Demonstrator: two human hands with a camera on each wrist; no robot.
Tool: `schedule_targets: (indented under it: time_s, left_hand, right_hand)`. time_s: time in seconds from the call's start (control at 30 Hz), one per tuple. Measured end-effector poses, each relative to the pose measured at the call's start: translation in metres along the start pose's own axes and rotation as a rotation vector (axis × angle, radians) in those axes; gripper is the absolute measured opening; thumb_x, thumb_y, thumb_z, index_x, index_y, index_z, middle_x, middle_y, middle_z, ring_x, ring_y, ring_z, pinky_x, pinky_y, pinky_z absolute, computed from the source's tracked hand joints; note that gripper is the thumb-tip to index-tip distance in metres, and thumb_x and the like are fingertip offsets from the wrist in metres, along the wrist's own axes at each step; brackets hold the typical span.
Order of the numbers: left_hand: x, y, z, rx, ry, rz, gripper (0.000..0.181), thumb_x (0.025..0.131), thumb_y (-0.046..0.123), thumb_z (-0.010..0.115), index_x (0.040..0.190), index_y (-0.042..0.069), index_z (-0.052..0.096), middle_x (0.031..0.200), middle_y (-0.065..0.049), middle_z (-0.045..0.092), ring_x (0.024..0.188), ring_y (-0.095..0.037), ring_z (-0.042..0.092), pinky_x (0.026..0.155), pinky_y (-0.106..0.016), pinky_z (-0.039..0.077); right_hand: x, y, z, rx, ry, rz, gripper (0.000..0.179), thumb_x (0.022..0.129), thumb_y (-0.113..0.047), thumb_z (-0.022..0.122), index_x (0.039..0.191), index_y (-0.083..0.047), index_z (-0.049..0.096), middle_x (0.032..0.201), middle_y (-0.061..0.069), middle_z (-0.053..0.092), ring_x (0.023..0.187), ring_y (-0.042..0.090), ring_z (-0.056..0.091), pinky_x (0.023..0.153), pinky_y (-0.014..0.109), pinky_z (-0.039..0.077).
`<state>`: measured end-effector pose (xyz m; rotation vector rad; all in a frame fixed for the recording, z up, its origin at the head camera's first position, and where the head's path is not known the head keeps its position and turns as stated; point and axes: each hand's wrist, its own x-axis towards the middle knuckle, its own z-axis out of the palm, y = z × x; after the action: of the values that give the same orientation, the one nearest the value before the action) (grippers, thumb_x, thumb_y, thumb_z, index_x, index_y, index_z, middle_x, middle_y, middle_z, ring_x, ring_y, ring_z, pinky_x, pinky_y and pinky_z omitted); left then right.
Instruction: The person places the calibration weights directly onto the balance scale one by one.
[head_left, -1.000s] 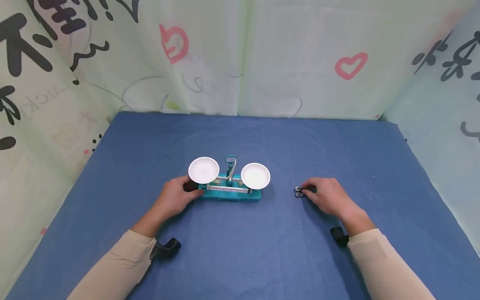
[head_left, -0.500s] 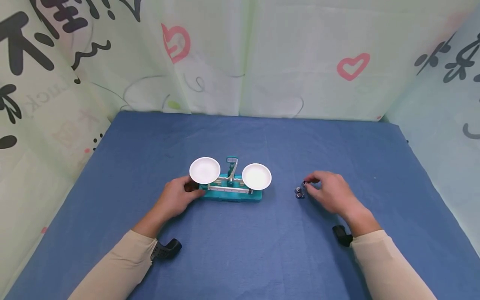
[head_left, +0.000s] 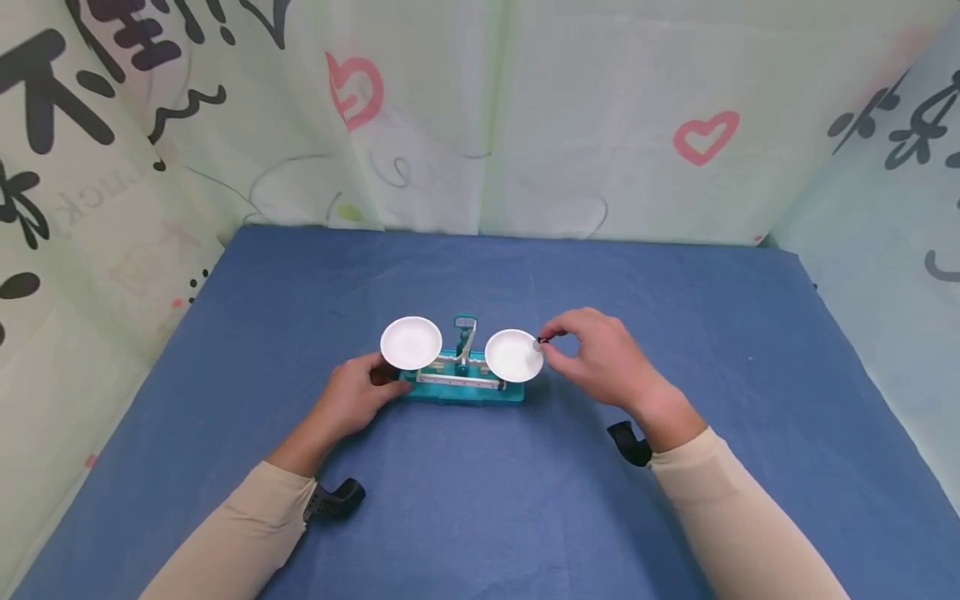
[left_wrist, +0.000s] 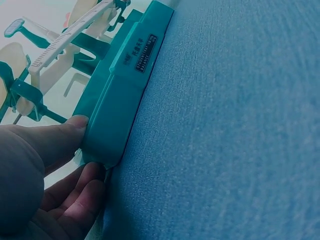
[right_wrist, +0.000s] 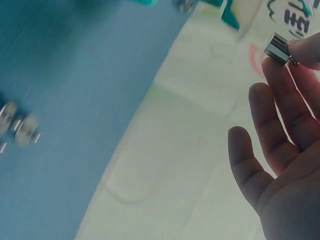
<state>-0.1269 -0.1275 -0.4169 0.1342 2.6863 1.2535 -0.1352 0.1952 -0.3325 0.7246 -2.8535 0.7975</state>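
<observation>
Right now my right hand [head_left: 600,358] pinches a small metal weight [right_wrist: 276,48] between thumb and fingertip, the other fingers spread loose beneath it. The weight is a short cylinder with a little knob on one end, and in the right wrist view its long axis lies tilted, not upright, knob end toward my fingertip.

Just to the left of that pinch, almost touching it in the head view, is the rim of the right pan [head_left: 513,356] of the balance scale [head_left: 461,385]. So the pan lies leftward and a little below the weight. This hand is much the nearer one to it.

My left hand [head_left: 352,400] is on the far side of the scale from the weight, gripping the left end of the teal base [left_wrist: 120,107]: thumb on top, fingers curled under the edge (the left wrist view shows this plainly). The left pan [head_left: 410,342] sits just above and beyond that hand, bare like the other.

Between the pans stands the pointer post [head_left: 464,327], with the white graduated beam [head_left: 459,382] along the front.

Farther off behind my right hand, two more weights [right_wrist: 19,125] lie blurred on the blue cloth [head_left: 525,500], well apart from the scale. Beyond everything hang pale printed curtains [head_left: 600,108].
</observation>
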Motion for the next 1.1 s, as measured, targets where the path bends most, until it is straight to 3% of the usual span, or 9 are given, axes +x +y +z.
schedule_targets:
  time_s: [0.23, 0.53, 0.83, 1.1]
  left_hand:
    - [0.001, 0.0, 0.001, -0.014, 0.006, 0.0, 0.035, 0.09, 0.02, 0.077, 0.118, 0.001, 0.068, 0.107, -0.012, 0.071, 0.101, -0.029, 0.066, 0.087, -0.047, 0.052]
    - [0.0, 0.0, 0.001, -0.013, 0.01, 0.003, 0.035, 0.09, 0.019, 0.076, 0.118, 0.0, 0.067, 0.107, -0.013, 0.071, 0.1, -0.029, 0.066, 0.087, -0.048, 0.052]
    - [0.0, 0.0, 0.002, -0.025, 0.013, -0.006, 0.035, 0.09, 0.018, 0.077, 0.119, 0.0, 0.067, 0.107, -0.012, 0.071, 0.1, -0.028, 0.066, 0.087, -0.047, 0.052]
    - [0.0, 0.001, 0.001, -0.031, 0.01, -0.01, 0.035, 0.09, 0.018, 0.076, 0.119, 0.0, 0.067, 0.107, -0.012, 0.071, 0.1, -0.028, 0.066, 0.087, -0.047, 0.052]
  right_hand:
    - [0.016, -0.011, 0.016, -0.004, -0.08, -0.023, 0.013, 0.094, -0.011, 0.068, 0.103, -0.005, 0.075, 0.105, 0.009, 0.07, 0.106, 0.031, 0.058, 0.091, 0.051, 0.048]
    - [0.024, -0.015, 0.03, -0.087, -0.036, -0.114, 0.011, 0.092, -0.013, 0.069, 0.096, -0.009, 0.078, 0.096, 0.004, 0.073, 0.099, 0.03, 0.059, 0.092, 0.055, 0.044]
    - [0.025, -0.019, 0.031, -0.068, -0.054, -0.086, 0.014, 0.093, -0.014, 0.069, 0.101, -0.008, 0.077, 0.102, 0.005, 0.073, 0.105, 0.031, 0.058, 0.095, 0.056, 0.043]
    - [0.013, -0.006, 0.012, 0.024, -0.017, 0.002, 0.021, 0.095, -0.009, 0.067, 0.114, -0.001, 0.071, 0.112, 0.013, 0.068, 0.109, 0.033, 0.06, 0.094, 0.052, 0.048]
